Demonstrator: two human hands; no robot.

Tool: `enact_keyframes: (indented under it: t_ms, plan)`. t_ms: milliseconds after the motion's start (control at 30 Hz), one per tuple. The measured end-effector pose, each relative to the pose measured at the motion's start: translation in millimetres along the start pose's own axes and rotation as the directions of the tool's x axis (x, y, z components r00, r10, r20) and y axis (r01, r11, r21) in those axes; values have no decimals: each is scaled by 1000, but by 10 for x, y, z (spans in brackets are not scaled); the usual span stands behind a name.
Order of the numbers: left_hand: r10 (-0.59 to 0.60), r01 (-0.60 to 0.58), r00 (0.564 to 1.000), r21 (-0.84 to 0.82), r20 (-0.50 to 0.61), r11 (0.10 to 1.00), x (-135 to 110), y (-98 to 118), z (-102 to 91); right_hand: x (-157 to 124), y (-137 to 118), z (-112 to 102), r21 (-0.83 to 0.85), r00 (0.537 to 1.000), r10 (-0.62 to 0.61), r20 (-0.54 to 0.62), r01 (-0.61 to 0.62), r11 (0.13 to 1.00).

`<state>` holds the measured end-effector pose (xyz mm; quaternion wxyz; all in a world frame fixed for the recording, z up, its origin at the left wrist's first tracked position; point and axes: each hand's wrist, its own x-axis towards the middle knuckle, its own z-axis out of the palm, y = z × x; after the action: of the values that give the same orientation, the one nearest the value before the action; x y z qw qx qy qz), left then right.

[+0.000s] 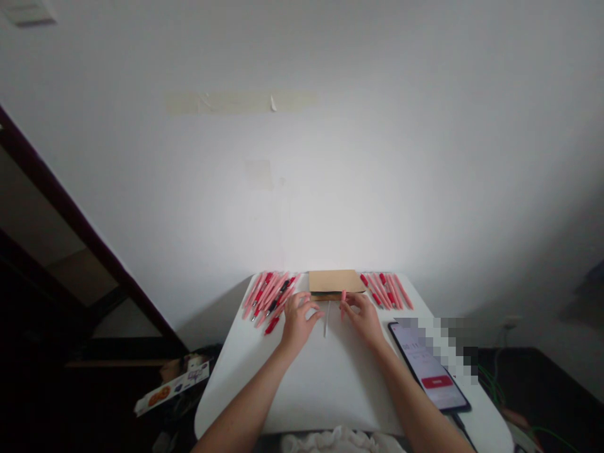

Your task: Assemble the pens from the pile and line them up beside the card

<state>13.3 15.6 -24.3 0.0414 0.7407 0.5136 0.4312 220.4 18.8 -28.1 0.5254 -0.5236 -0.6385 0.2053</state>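
Both my hands rest on a small white table [325,384] in front of a flat brown cardboard box [336,281]. My left hand [298,321] has its fingers curled, next to a thin white pen refill [326,318] lying on the table; I cannot make out whether anything is pinched in it. My right hand [362,314] is closed on a pink pen piece [343,298] held upright. A pile of pink and red pens [271,294] lies left of the box, and a row of pink pens [387,290] lies to its right.
A phone [427,368] with a lit screen lies on the table's right side, a cable leading from it. A white wall stands just behind the table. A colourful carton [172,385] lies on the dark floor at the left. White cloth [330,440] shows at the near edge.
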Motion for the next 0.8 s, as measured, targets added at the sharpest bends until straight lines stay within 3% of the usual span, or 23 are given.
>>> enact_keyframes:
  t_ms: [200, 400, 800]
  plan:
    - [-3, 3, 1000, 2, 1, 1000, 1, 10, -16, -34, -44, -2, -249, 993, -115, 4, 113, 962]
    - [2, -2, 1000, 0, -4, 1000, -3, 10, -13, -73, -46, -2, -520, 991, -132, 27, 126, 845]
    - [-11, 8, 999, 72, 39, 997, -16, 59, -41, -81, 14, -1, -618, 991, -124, 42, 124, 777]
